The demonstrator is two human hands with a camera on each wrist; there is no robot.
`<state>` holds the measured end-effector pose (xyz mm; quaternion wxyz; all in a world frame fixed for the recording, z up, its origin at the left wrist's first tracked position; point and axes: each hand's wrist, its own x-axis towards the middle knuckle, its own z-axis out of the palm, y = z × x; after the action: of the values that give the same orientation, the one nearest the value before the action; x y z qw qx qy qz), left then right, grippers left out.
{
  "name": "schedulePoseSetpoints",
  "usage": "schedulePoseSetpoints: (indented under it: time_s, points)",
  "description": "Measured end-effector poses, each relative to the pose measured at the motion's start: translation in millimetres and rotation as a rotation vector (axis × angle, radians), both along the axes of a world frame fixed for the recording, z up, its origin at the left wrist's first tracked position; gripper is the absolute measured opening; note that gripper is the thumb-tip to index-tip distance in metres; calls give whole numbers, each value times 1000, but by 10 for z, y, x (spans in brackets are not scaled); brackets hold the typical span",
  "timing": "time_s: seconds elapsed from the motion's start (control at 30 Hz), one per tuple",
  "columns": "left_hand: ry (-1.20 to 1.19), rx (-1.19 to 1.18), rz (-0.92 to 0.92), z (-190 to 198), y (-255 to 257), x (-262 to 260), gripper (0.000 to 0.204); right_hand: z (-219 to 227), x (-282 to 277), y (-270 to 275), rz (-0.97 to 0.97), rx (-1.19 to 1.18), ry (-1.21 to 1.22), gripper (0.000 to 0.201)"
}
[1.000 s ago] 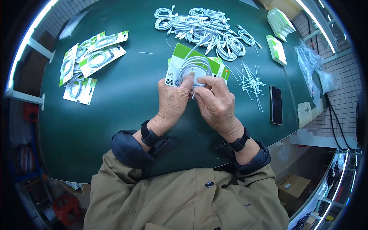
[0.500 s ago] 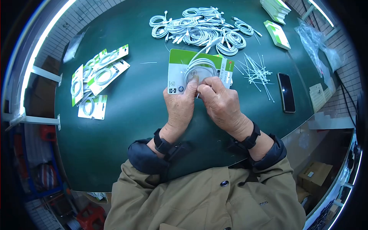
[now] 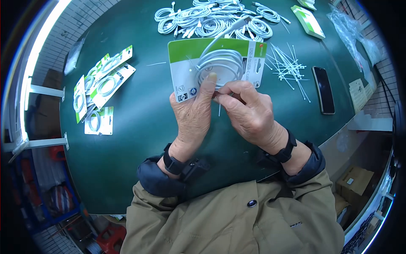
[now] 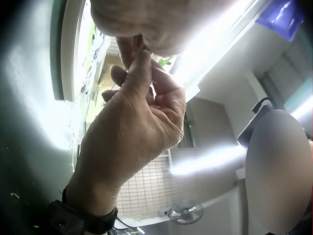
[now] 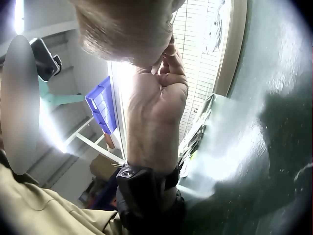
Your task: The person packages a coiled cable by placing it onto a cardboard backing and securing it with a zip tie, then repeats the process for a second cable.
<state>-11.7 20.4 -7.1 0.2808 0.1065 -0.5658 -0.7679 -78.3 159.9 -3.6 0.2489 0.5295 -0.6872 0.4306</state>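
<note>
My left hand (image 3: 192,112) grips a green-and-white packaging card (image 3: 182,67) from below, its thumb pressed on the front. On the card lies a coiled white USB cable (image 3: 226,55), one connector end sticking out past the top edge. My right hand (image 3: 253,114) pinches a thin white cable tie (image 3: 219,111) at the bottom of the coil, its tail poking down below the fingertips. The card's printed right side reads USB-A to USB-C. In the left wrist view the right hand (image 4: 129,117) reaches in close against the left; the fingers hide the tie there.
A pile of coiled white cables (image 3: 211,21) lies at the back. Loose cable ties (image 3: 287,67) and a phone (image 3: 323,91) are on the right, near stacked cards (image 3: 308,21) and plastic film (image 3: 349,38). Carded cables (image 3: 103,84) lie at left on the green table (image 3: 127,169).
The card has come up and faces the head camera more fully, and the hands have risen with it. The right hand still pinches the tie, whose tail now shows more below.
</note>
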Motion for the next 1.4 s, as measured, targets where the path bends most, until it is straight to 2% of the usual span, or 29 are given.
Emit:
schedulePoseSetpoints:
  time_s: [0.43, 0.53, 0.63, 0.7, 0.77, 0.83, 0.93, 1.03, 1.4]
  points:
    - [38, 105, -25, 97, 59, 23, 37, 20, 32, 7, 24, -58, 43, 18]
    - [55, 139, 50, 134, 113, -14, 23, 41, 72, 21, 36, -65, 26, 18]
    - [63, 159, 38, 144, 128, -13, 22, 27, 63, 18, 69, -95, 3, 19]
    - [55, 144, -1, 123, 118, 13, 32, -1, 57, 13, 94, -117, -15, 19]
    - [56, 142, 6, 119, 118, 13, 31, -26, 60, 5, 118, -137, -33, 20]
    - [69, 154, 61, 132, 142, -19, 20, -35, 63, 5, 138, -144, -37, 19]
    - [64, 199, 51, 151, 157, -12, 19, -41, 56, 6, 170, -147, -32, 18]
    - [26, 142, -26, 81, 96, 26, 38, -23, 50, 24, 208, -134, -27, 18]
    - [17, 219, -2, 151, 163, 19, 37, -61, 60, 19, 310, -189, -44, 19]
